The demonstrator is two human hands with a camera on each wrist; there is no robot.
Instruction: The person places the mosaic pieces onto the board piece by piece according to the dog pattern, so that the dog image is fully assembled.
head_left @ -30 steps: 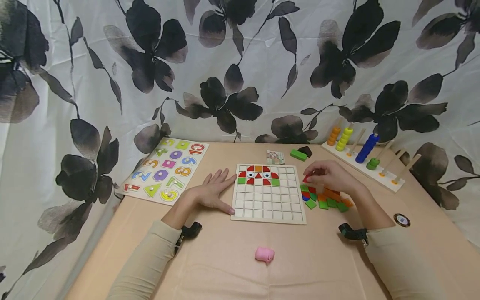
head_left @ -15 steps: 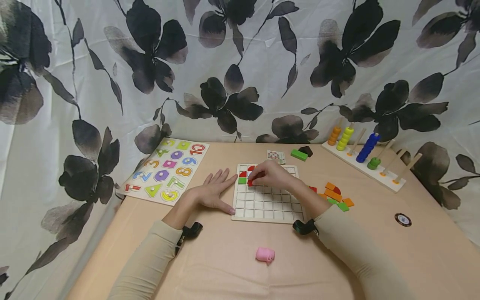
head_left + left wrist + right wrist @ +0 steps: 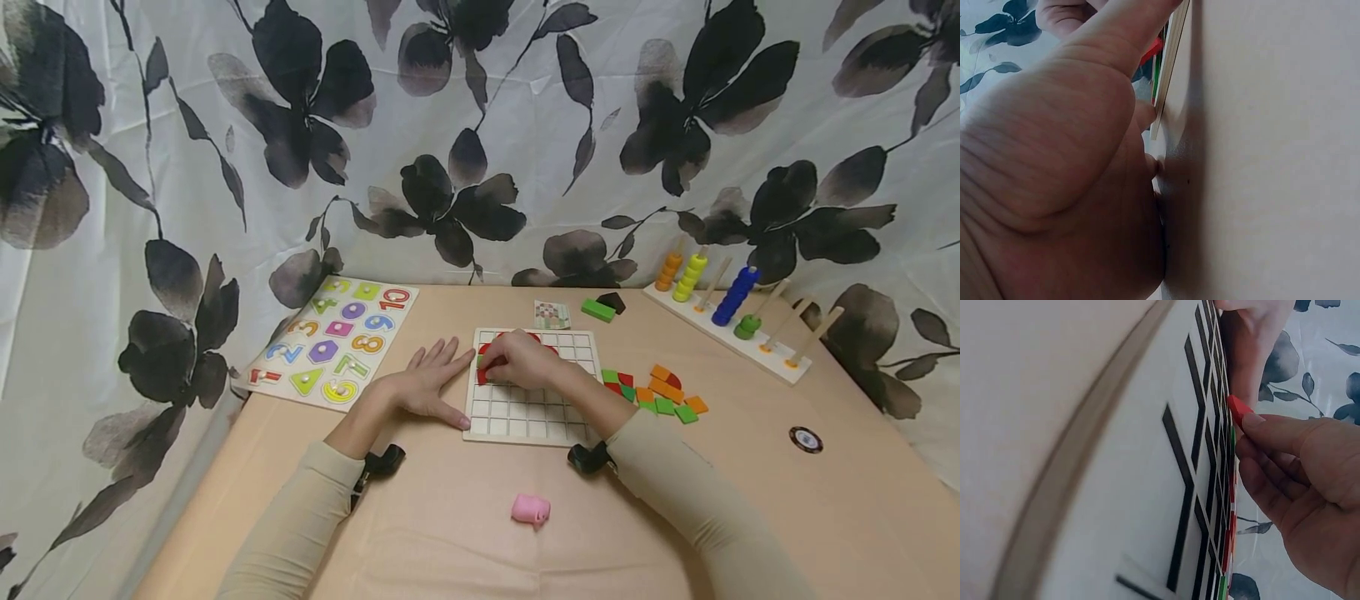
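My right hand (image 3: 519, 360) pinches a small red tile (image 3: 1238, 411) between thumb and fingers, low over the left side of the white grid board (image 3: 532, 412). Red and green tiles set in the board's upper rows are largely hidden behind that hand in the head view. My left hand (image 3: 420, 390) lies with spread fingers on the table, its forefinger and thumb tips at the board's left edge. The left wrist view shows the palm side of this hand (image 3: 1054, 137) close to the board's edge (image 3: 1169, 69).
Loose orange, green and red tiles (image 3: 666, 388) lie right of the board. Behind it are a picture card (image 3: 552, 315) and a green block (image 3: 597, 310). A number puzzle (image 3: 337, 342) stands left, a peg stacker (image 3: 727, 329) back right, a pink toy (image 3: 530, 509) in front.
My right hand has gone from the loose tiles leftward over the board with a red tile, then a little further to the board's left side. The left hand has stayed put.
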